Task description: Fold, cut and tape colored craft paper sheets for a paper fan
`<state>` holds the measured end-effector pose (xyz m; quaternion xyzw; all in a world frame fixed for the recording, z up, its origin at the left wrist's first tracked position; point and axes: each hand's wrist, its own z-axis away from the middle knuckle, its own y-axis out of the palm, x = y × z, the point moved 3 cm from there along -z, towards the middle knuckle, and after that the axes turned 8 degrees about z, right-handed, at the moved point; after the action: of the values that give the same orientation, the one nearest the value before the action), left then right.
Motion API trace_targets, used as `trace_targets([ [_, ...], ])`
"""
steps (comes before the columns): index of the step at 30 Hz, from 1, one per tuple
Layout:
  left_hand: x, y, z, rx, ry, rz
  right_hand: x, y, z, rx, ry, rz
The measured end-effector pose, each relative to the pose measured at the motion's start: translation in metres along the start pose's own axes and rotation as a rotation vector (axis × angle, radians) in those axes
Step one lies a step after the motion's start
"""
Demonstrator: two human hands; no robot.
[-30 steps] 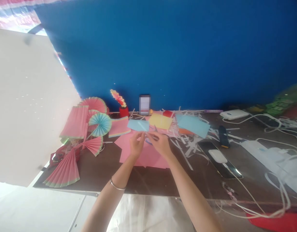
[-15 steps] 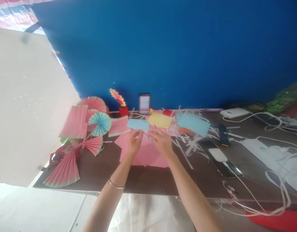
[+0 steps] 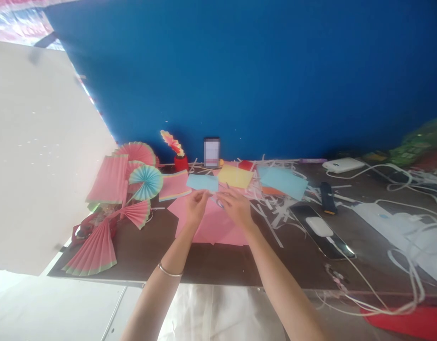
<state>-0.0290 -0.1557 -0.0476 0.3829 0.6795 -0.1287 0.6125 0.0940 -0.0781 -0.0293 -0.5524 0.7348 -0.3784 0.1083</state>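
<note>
The right hand [image 3: 237, 207] had straightened its fingers slightly, still around scissors [image 3: 220, 203] above pink sheets [image 3: 213, 232]; the left hand's [image 3: 196, 207] fingers were pinched together, anything between them too small to tell.

the dark brown table [image 3: 150, 258] carries pleated paper fans [image 3: 92, 251] at its left end, pink sheets [image 3: 207, 229] near the middle, white paper strips [image 3: 280, 215] to their right, and a dark phone [image 3: 304, 213] and white cables [image 3: 414, 279] farther right.

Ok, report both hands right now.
Left hand: closed, fingertips pinched; any held item too small to tell.
Right hand: fingers curled; grip cannot be told.
</note>
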Motion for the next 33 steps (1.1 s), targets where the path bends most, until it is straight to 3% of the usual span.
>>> trace_targets([
  [9, 0.013, 0.006, 0.001, 0.021, -0.152, 0.224, 0.004, 0.003, 0.002, -0.021, 0.028, -0.042],
  [17, 0.007, 0.012, 0.012, 0.126, -0.15, 0.071, 0.006, 0.006, 0.003, -0.006, 0.016, -0.067],
  [25, 0.016, 0.0, -0.001, 0.016, -0.163, 0.119, 0.007, 0.008, 0.005, 0.028, 0.0, -0.058],
  [33, 0.012, -0.005, -0.006, -0.013, -0.135, 0.275, 0.009, -0.005, 0.003, -0.122, -0.159, 0.108],
])
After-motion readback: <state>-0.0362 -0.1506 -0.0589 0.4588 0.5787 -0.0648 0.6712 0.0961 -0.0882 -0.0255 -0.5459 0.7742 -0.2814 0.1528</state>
